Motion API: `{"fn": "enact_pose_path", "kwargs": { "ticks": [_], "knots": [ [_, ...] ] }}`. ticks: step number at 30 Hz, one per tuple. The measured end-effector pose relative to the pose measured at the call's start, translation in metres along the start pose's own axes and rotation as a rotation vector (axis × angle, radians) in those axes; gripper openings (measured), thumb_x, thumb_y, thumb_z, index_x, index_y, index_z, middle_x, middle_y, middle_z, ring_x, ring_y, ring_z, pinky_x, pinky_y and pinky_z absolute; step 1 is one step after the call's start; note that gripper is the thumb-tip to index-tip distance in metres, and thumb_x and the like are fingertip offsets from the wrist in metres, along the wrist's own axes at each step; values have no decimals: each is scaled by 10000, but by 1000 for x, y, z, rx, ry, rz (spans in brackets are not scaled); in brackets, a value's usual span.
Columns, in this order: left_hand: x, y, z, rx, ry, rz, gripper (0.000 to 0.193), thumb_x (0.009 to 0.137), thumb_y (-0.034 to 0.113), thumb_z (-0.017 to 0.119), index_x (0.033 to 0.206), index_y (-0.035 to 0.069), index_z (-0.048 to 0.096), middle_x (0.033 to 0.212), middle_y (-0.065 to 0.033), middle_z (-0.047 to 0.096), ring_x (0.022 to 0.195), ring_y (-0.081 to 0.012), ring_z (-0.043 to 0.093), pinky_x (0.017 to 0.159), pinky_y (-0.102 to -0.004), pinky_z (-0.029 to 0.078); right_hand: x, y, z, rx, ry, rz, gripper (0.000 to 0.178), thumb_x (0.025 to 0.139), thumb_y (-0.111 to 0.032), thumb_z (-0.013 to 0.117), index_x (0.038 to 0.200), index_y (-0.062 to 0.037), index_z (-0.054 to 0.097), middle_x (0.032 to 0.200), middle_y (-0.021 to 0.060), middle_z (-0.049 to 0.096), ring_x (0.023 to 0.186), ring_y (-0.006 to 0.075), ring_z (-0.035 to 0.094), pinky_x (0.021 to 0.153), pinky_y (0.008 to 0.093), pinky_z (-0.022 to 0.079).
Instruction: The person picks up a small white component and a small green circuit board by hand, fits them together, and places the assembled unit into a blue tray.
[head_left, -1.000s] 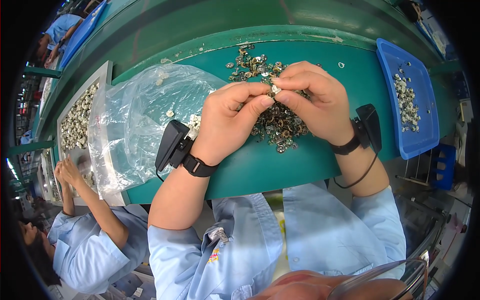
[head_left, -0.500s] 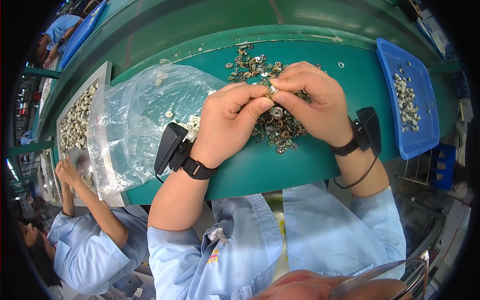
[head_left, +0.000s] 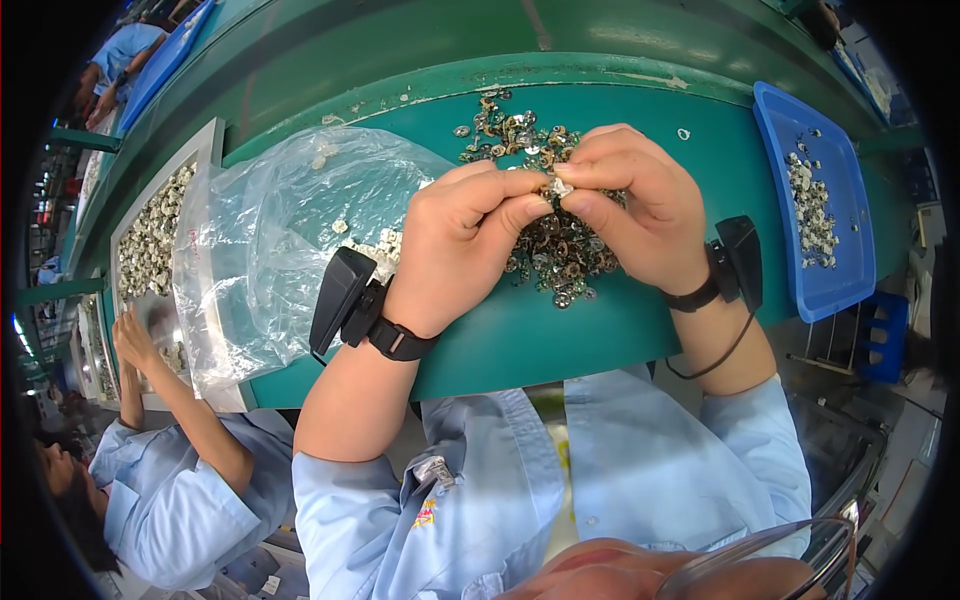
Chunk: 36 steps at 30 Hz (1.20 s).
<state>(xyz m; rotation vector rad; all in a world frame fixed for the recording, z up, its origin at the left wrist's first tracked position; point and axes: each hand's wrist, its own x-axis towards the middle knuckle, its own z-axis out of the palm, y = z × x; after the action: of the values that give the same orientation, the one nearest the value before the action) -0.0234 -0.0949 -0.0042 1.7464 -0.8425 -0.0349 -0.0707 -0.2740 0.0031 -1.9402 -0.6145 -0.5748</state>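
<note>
Between the fingertips of both hands, a small white part (head_left: 561, 187) is pinched over a loose heap of small round metal parts (head_left: 568, 255). My left hand (head_left: 462, 240) grips it from the left with thumb and forefinger pressed together. From the right, my right hand (head_left: 642, 205) closes thumb and forefinger on the same piece. Its exact kind is too small to make out, and the fingers cover part of it. Behind my left wrist lie several white parts (head_left: 380, 250) at the mouth of a clear plastic bag (head_left: 265, 240).
At the right stands a blue tray (head_left: 845, 278) with small white and metal parts in it. A metal-edged tray (head_left: 208, 150) of similar parts lies at the left, where a co-worker's hands (head_left: 135, 340) are busy. A small ring (head_left: 683, 134) sits on the green tabletop (head_left: 520, 350).
My right hand has shifted slightly to the right, and its fingertips have changed their hold. More of the white part now shows between the fingers. My left hand has barely moved.
</note>
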Motion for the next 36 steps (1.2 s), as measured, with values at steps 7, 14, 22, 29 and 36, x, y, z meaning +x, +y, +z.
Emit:
{"fn": "enact_pose_path", "kwargs": {
  "ticks": [7,14,22,29,36],
  "knots": [
    [0,2,-1,105,33,74,114,736,91,658,842,52,643,599,-72,519,548,-217,491,524,-308,395,2,-1,0,-79,6,-44,171,720,-28,672,880,-45,618,831,71,605,784,217,565,695,293,444],
    [0,1,1,187,52,156,111,721,87,665,823,63,628,587,-76,500,554,-245,490,520,-331,394,2,2,1,-121,-68,-34,169,742,7,635,905,-25,604,867,85,581,811,205,550,703,282,438],
    [-1,0,0,274,68,186,147,687,72,679,821,70,617,597,-68,498,569,-246,498,527,-343,410,0,0,4,-1,-15,85,157,745,-14,638,897,-33,607,875,75,583,792,203,560,705,267,431],
    [-1,2,-1,404,94,247,178,664,65,686,827,79,616,612,-55,501,584,-237,502,515,-329,411,-1,-1,6,-101,-11,46,171,729,-18,652,895,-37,618,887,79,577,794,201,553,695,281,438],
    [0,4,-4,373,70,226,151,669,88,689,803,80,619,605,-51,497,580,-234,500,508,-327,410,1,1,3,-127,-66,-45,218,720,-3,644,935,-32,617,877,75,559,806,216,538,726,305,426]
  ]
}}
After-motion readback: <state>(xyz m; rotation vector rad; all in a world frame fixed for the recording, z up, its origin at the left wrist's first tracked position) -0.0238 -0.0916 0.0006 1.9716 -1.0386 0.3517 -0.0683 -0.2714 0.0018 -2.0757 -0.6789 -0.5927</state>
